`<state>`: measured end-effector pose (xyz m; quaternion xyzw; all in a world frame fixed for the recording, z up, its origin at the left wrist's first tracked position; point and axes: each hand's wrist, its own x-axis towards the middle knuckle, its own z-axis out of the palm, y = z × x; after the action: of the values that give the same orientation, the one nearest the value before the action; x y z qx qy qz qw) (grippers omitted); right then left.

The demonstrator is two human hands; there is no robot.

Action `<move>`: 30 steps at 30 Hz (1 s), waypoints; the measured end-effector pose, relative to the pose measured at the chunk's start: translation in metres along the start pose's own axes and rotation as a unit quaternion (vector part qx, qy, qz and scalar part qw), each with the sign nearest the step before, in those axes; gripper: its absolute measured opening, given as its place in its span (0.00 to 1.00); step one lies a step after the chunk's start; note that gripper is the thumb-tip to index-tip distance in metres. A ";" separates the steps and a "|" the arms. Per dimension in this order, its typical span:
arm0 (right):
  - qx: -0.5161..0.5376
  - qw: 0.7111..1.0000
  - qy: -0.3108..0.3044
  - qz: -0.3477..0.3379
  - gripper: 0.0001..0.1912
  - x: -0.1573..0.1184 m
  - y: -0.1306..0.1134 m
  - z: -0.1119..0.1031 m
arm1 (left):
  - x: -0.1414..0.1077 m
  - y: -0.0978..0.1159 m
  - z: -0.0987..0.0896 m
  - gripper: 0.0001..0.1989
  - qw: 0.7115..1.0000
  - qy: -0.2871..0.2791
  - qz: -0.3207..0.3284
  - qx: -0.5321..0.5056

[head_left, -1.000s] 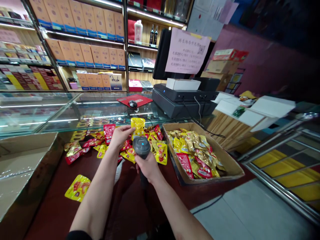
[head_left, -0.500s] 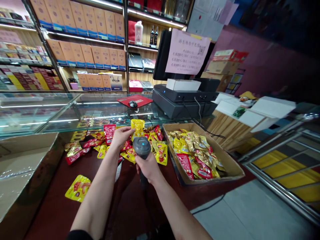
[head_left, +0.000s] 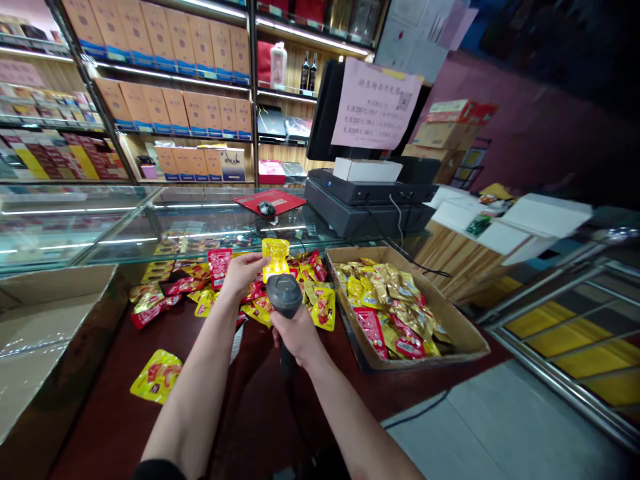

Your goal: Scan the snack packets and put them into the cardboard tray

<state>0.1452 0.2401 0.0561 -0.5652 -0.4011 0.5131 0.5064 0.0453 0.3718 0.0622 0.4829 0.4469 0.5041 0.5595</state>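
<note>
My left hand (head_left: 245, 272) pinches a yellow snack packet (head_left: 275, 256) by its left edge and holds it upright. Wrapped round the handle of a dark grey barcode scanner (head_left: 284, 295) is my right hand (head_left: 299, 335). The scanner's head points at the packet, and a bright patch lights the packet's lower part. Behind and around both hands lies a loose pile of red, yellow and gold packets, among them a red packet (head_left: 219, 267) and a yellow one (head_left: 323, 309). Another yellow packet (head_left: 157, 377) lies apart, left of my left forearm.
A cardboard box (head_left: 470, 343) full of packets stands to the right on the dark red table (head_left: 255, 427). At the left is another open box (head_left: 95, 320). Behind are a glass counter (head_left: 200, 213), a mouse (head_left: 267, 208) and a monitor with a paper sign (head_left: 375, 103).
The blue light on top of the scanner has gone off, and a bright patch now shows on the yellow packet. Both hands stay in place.
</note>
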 end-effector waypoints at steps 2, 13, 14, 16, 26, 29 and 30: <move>0.007 1.000 0.000 0.002 0.06 -0.001 -0.002 0.000 | 0.000 0.001 0.001 0.21 1.000 0.002 -0.006 -0.006; 0.055 0.986 0.103 -0.121 0.11 0.026 -0.024 -0.040 | -0.011 -0.010 0.020 0.20 0.995 -0.090 -0.024 0.023; 0.071 0.985 0.106 -0.117 0.11 0.025 -0.027 -0.046 | -0.015 -0.010 0.025 0.21 0.994 -0.099 -0.028 0.024; 0.097 0.983 0.113 -0.108 0.11 0.020 -0.032 -0.057 | -0.025 -0.006 0.037 0.21 0.992 -0.120 -0.040 0.009; 0.188 0.979 0.074 -0.037 0.15 0.002 -0.086 -0.166 | -0.053 0.041 0.138 0.20 0.956 -0.254 -0.088 -0.120; 0.197 0.974 0.094 -0.059 0.13 0.005 -0.105 -0.206 | -0.040 0.051 0.189 0.21 0.946 -0.283 -0.106 -0.119; 0.196 0.974 0.097 -0.063 0.13 0.006 -0.111 -0.218 | -0.034 0.054 0.207 0.21 0.945 -0.283 -0.116 -0.115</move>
<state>0.3685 0.2292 0.1556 -0.4753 -0.2768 0.4916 0.6752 0.2391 0.3203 0.1442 0.4830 0.2624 0.3265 0.7690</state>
